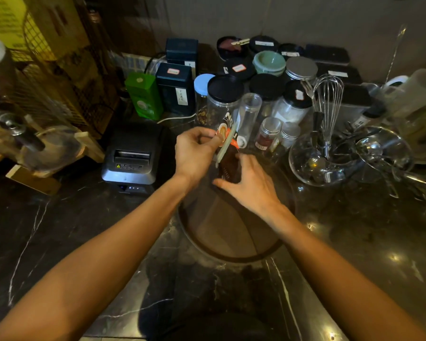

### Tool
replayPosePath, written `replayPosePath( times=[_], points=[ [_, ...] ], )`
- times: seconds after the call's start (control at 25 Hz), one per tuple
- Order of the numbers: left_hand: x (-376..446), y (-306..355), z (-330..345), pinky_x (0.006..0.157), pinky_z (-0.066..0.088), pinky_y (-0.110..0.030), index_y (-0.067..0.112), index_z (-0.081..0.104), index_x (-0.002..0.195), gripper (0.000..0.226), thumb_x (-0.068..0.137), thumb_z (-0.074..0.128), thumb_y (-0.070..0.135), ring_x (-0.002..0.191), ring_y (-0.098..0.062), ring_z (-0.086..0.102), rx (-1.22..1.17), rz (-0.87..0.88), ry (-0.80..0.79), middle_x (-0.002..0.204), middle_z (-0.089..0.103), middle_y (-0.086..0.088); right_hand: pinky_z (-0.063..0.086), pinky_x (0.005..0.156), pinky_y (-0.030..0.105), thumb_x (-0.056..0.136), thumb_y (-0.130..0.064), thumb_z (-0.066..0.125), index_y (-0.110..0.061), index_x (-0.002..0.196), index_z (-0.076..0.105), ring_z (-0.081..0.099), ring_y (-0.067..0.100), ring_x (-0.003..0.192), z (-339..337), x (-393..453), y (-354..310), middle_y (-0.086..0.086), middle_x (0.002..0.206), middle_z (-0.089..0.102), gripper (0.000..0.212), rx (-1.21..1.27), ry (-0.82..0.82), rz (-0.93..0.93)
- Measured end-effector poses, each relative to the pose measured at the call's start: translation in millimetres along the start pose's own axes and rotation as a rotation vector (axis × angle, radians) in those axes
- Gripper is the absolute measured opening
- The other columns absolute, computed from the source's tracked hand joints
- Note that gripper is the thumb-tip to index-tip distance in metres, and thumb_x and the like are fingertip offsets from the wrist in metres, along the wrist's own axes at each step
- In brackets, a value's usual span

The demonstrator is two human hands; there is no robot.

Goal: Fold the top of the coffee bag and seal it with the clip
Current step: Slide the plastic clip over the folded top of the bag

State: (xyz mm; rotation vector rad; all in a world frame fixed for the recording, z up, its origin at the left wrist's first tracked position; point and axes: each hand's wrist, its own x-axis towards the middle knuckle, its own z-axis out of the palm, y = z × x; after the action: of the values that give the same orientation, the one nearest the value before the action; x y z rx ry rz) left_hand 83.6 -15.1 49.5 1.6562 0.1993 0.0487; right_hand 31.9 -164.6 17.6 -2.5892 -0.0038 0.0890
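Observation:
A dark brown coffee bag (pixel 229 163) with an orange and white printed top stands above the dark counter, in the middle of the view. A long pale clip (pixel 225 146) lies slanted across the bag's upper part. My left hand (pixel 194 153) pinches the bag's top and the clip from the left, thumb against the printed face. My right hand (pixel 250 185) holds the lower body of the bag from the right, fingers spread around it. The bag's bottom is hidden behind my right hand.
A round dark tray (pixel 231 252) lies under my hands. Behind stand several black-lidded jars (pixel 225 94), a receipt printer (pixel 133 156) on the left, and a glass bowl (pixel 305 168) with a whisk (pixel 328 99) on the right.

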Motion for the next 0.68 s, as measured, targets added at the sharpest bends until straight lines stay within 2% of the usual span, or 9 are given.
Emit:
replayPosePath(
  times=[0.12,0.28,0.44,0.52,0.6,0.68],
  points=[
    [-7.2,0.9,8.8,0.063,0.058,-0.029,0.014,0.073,0.084,0.011,0.084,0.081,0.021,0.059,-0.005,0.069,-0.029,-0.019,0.013,0.062,0.071,0.005,0.054,0.085,0.047,0.074,-0.07,0.073,-0.014,0.137,0.044,0.058,0.03,0.121,10.5,-2.5,-4.2,0.007,0.13,0.053,0.089,-0.013,0.012,0.014],
    [-13.5,2.1,13.6,0.067,0.065,-0.039,0.015,0.069,0.09,0.01,0.087,0.078,0.019,0.065,-0.011,0.075,-0.05,-0.07,-0.022,0.063,0.071,0.005,0.053,0.082,0.046,0.086,-0.048,0.073,-0.01,0.132,0.049,0.061,0.035,0.114,16.8,-2.4,0.2,0.012,0.126,0.056,0.065,0.047,0.081,0.036],
    [-12.6,2.9,12.1,0.072,0.065,-0.038,0.005,0.068,0.108,0.022,0.092,0.073,0.019,0.086,-0.021,0.078,-0.193,-0.128,-0.122,0.089,0.076,-0.009,0.054,0.08,0.042,0.094,-0.029,0.066,-0.011,0.124,0.058,0.066,0.032,0.103,17.9,2.3,13.8,0.009,0.113,0.066,0.036,0.172,0.141,0.062],
    [-6.9,-1.7,9.7,0.075,0.064,-0.035,0.004,0.069,0.11,0.02,0.095,0.069,0.018,0.092,-0.023,0.077,-0.187,-0.118,-0.123,0.095,0.075,-0.012,0.056,0.088,0.043,0.094,-0.025,0.067,-0.015,0.124,0.061,0.069,0.022,0.104,18.3,6.6,22.8,0.004,0.113,0.071,0.032,0.344,0.102,0.118],
    [1.3,-13.2,6.4,0.076,0.064,-0.035,0.005,0.068,0.112,0.019,0.096,0.068,0.013,0.091,-0.024,0.074,-0.159,-0.147,-0.065,0.096,0.073,-0.011,0.055,0.1,0.043,0.094,-0.017,0.069,-0.017,0.128,0.063,0.068,0.014,0.112,16.4,12.0,32.1,0.002,0.122,0.071,0.035,0.595,0.011,0.162],
    [10.8,-28.7,1.4,0.079,0.062,-0.032,0.007,0.061,0.122,0.032,0.092,0.072,0.009,0.094,-0.022,0.071,-0.051,-0.189,-0.054,0.102,0.071,-0.008,0.054,0.105,0.044,0.093,-0.018,0.071,-0.019,0.13,0.064,0.067,0.016,0.118,14.2,20.3,43.2,0.007,0.132,0.066,0.038,0.71,-0.038,0.152]
  ],
)
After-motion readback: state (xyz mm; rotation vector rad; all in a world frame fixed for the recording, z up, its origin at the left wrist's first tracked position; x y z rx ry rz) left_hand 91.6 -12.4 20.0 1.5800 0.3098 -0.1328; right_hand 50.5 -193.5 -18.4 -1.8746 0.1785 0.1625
